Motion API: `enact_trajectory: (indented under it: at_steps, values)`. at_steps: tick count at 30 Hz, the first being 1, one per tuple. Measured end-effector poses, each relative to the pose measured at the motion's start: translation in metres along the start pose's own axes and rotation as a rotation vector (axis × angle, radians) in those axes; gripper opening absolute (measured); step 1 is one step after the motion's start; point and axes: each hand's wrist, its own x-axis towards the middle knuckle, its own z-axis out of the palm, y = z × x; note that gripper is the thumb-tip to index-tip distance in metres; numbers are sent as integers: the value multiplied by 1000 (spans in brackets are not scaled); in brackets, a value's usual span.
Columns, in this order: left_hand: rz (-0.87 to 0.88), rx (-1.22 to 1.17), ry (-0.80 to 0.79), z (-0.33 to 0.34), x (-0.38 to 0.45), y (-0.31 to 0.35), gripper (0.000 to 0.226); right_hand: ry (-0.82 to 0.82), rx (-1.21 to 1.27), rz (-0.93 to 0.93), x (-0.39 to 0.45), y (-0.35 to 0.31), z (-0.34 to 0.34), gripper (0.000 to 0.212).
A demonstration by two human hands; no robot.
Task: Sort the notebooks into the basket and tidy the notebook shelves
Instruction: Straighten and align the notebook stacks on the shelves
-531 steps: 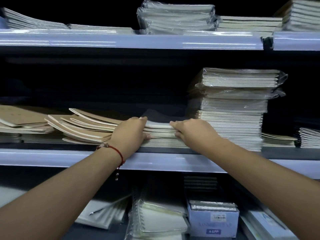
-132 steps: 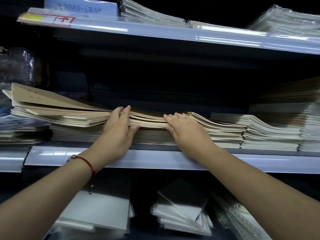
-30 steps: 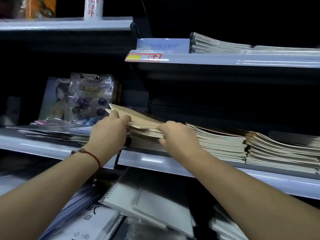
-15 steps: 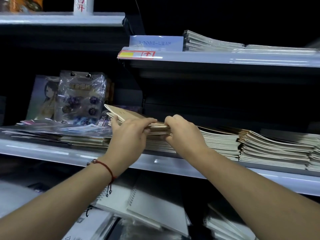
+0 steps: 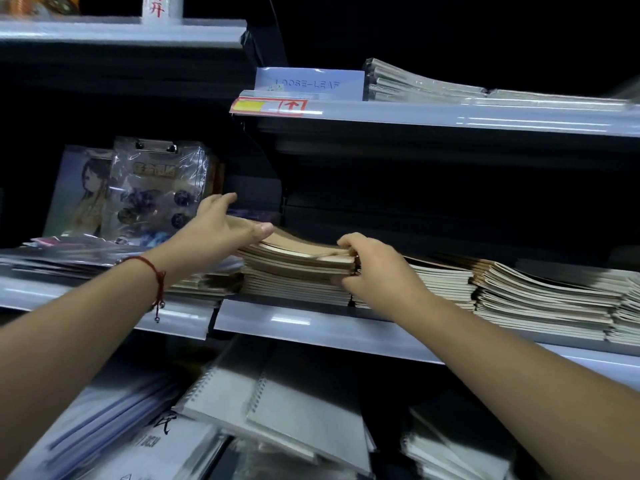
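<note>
Left hand [image 5: 221, 233] has let go since half a second ago, fingers now wide over the brown notebook stack [image 5: 298, 268] on the middle shelf [image 5: 311, 322]; right hand [image 5: 372, 263] pinches its edge. Squaring-up step, I reckon; next needs both hands pressing the sides flush.

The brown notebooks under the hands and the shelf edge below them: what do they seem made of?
Brown notebooks: probably kraft card covers, matte tan, over pale paper page edges. Shelf edge: smooth and glossy with streaky light reflections; painted metal or plastic, the picture cannot settle which.

a stationery shop — metal shelves [image 5: 311, 327] stacked with notebooks [image 5: 298, 271], a price tag strip [image 5: 270, 106] on one edge.
</note>
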Motion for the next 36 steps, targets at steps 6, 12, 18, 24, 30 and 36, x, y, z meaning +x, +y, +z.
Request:
enact_trajectory:
  at_steps: [6,12,18,24,30,36]
  values:
    - [187,-35,113,2,-16,3,83,-84,160,33,-11,-15,4,82]
    - [139,18,150,0,-23,-7,53,-87,256,-28,-9,-10,-2,41]
    - [135,-4,207,9,-21,-12,44,-74,303,10,-3,6,-5,36]
    - [154,141,258,17,-13,-12,47,-69,122,-57,2,4,1,38]
    - [171,271,14,1,-12,-11,36,-146,-161,-163,6,16,-2,49]
    - [188,382,36,13,9,-8,45,-24,-514,-280,24,26,12,48]
